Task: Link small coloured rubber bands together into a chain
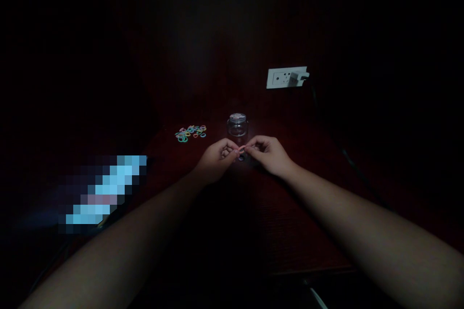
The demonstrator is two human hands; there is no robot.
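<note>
Both hands meet over the middle of a dark red table, just in front of a small clear jar (238, 127) with a lid on. Between the fingertips of my left hand (220, 157) and my right hand (267, 153) is a small pink hair tie (242, 148), pinched at either side. Its loop shows as a narrow oval. Beneath it, a small dark round item (241, 158) is too dim to make out. To the left of the jar lies a loose pile of coloured hair ties (190, 132), in green, pink, yellow and blue.
A blurred-out bright screen (108, 193) lies at the left, near my left forearm. On the back wall is a white socket plate (279, 78) with a plug (300, 76) in it. A dark cable (358, 171) runs along the right side. Much of the scene is very dark.
</note>
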